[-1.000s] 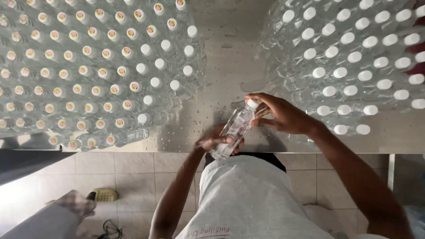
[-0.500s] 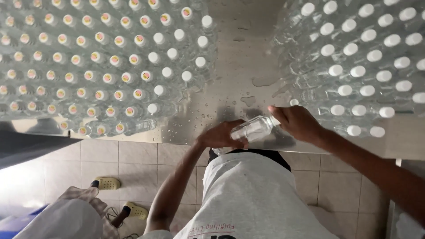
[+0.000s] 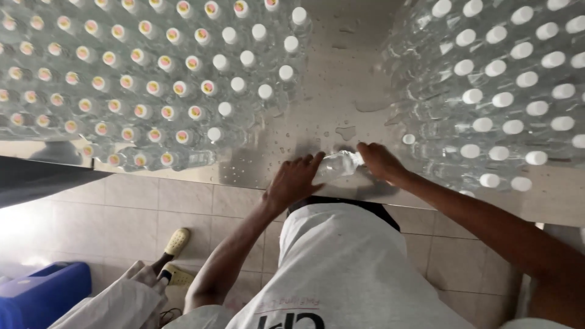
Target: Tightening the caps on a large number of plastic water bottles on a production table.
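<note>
Two hands hold one clear bottle (image 3: 339, 164) lying on its side near the front edge of the wet metal desk (image 3: 341, 79). The left hand (image 3: 297, 180) is curled around one end, and the right hand (image 3: 379, 161) grips the other end. Many standing bottles with pink caps (image 3: 140, 79) fill the left side, and bottles with white caps (image 3: 506, 79) fill the right.

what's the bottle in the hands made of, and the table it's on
Bottle: looks like clear, thin plastic, since the table shows through it. Table: seemingly metal, likely stainless steel, with a dull grey sheen and water drops beading on it.
</note>
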